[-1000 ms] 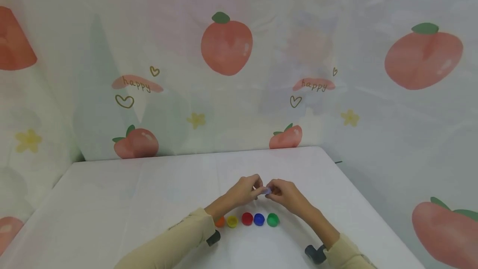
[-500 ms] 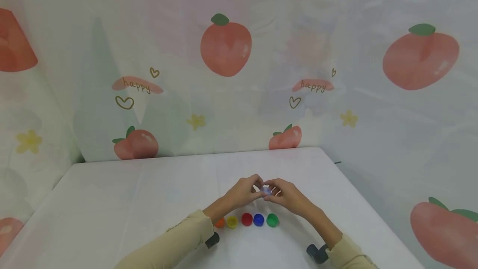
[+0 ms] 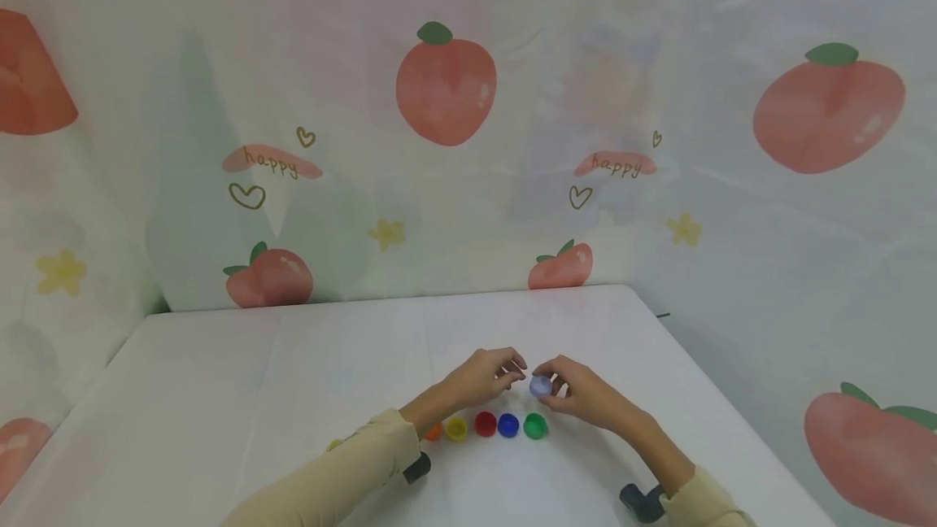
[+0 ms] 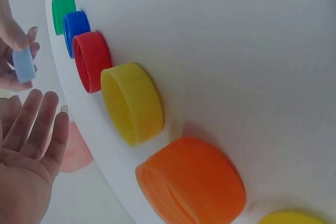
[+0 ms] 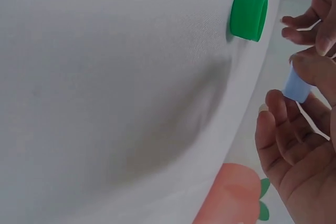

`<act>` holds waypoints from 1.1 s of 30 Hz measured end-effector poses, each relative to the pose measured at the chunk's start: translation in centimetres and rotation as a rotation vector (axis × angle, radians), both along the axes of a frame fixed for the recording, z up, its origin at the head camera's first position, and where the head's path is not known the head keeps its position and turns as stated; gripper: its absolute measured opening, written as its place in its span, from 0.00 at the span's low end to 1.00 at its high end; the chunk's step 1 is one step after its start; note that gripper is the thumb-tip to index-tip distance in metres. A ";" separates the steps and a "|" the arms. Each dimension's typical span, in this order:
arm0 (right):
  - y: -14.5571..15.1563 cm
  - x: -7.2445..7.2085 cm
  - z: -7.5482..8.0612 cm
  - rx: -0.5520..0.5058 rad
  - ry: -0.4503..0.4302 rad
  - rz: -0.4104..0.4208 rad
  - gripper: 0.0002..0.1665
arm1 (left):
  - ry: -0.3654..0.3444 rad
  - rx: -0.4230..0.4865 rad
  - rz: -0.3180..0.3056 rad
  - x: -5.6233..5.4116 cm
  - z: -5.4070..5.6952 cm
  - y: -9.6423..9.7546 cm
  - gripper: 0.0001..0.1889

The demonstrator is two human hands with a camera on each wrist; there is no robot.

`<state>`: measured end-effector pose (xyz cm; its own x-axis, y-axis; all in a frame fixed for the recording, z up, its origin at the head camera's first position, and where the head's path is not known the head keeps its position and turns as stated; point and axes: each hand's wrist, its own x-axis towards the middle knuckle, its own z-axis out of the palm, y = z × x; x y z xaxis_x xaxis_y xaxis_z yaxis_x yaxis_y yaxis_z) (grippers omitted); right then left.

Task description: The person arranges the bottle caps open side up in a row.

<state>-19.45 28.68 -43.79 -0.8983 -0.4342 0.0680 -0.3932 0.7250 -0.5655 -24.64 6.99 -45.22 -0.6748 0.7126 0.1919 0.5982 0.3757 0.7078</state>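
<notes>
A pale blue bottle cap (image 3: 541,386) is pinched between thumb and fingers of my right hand (image 3: 586,394), raised over the table. Just left of it, my left hand (image 3: 483,376) holds nothing, its fingers loosely bent and parted from the cap. Nearer to me stands a row of caps: orange (image 4: 191,182), yellow (image 4: 134,103), red (image 3: 485,424), blue (image 3: 508,425) and green (image 3: 536,426). In the head view my left forearm partly covers the orange cap. The right wrist view shows the pale blue cap (image 5: 297,84) held by its edge.
Another yellow cap (image 4: 291,217) lies at the left end of the row, mostly hidden by my left sleeve in the head view. A white cloth covers the table (image 3: 293,364). Behind it hangs a curtain (image 3: 468,210) printed with peaches.
Both hands were together at the pale blue cap. My left hand has let go of it, and my right hand has carried it right and slightly toward me.
</notes>
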 end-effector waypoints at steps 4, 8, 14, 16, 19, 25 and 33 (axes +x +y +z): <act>0.5 0.3 0.2 0.050 -0.036 0.027 0.19 | 0.001 -0.038 0.034 0.0 0.2 -0.4 0.11; 0.8 0.6 0.5 0.097 -0.087 0.042 0.17 | -0.028 -0.059 0.063 -0.2 0.5 -0.8 0.11; 1.1 1.0 0.1 0.159 -0.204 0.020 0.17 | -0.025 -0.077 0.094 -0.4 0.6 -1.4 0.12; 1.2 1.1 -0.1 0.162 -0.222 0.035 0.17 | -0.021 -0.082 0.106 -0.4 0.5 -1.6 0.12; 1.3 1.2 -0.4 0.154 -0.232 0.061 0.17 | -0.024 -0.090 0.128 -0.4 0.5 -2.0 0.12; 1.4 1.4 -0.5 0.144 -0.242 0.067 0.18 | -0.044 -0.106 0.180 -0.3 0.5 -2.8 0.11; 1.7 1.7 -0.6 0.185 -0.282 0.006 0.23 | -0.041 -0.129 0.262 -0.6 0.9 -4.3 0.12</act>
<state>-17.73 30.35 -44.42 -0.8682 -0.4209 -0.2628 -0.2444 0.8236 -0.5118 -25.23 2.69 -44.35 -0.8441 0.5303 0.0797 0.4410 0.6021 0.6656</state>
